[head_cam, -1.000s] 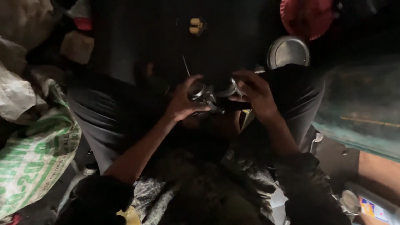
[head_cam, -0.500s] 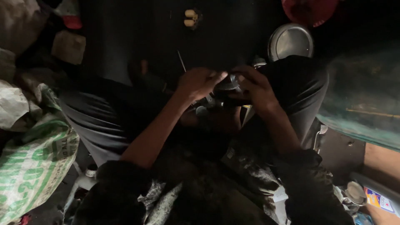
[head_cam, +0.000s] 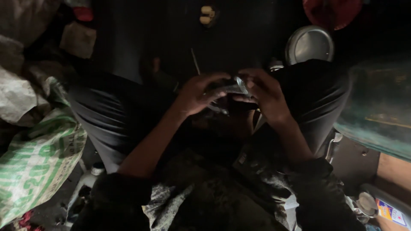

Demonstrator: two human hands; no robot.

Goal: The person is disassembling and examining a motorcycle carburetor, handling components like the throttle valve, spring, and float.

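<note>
In dim light, my left hand (head_cam: 200,92) and my right hand (head_cam: 264,95) meet above my lap. Both grip a small shiny metal part (head_cam: 234,87) with a ridged, silvery surface. My fingers curl around it from either side, hiding most of it. My knees in dark trousers (head_cam: 107,115) spread to both sides. A thin metal rod (head_cam: 195,62) sticks up just behind my left hand.
A round metal bowl (head_cam: 309,44) and a red round object (head_cam: 332,12) lie at the upper right. A green-and-white woven sack (head_cam: 36,160) and crumpled bags (head_cam: 15,96) fill the left. A teal surface (head_cam: 379,111) sits right; a white bottle (head_cam: 85,182) stands lower left.
Both hands have stayed together on the metal part, shifting slightly as the fingers rework their grip. The view has tilted a little.
</note>
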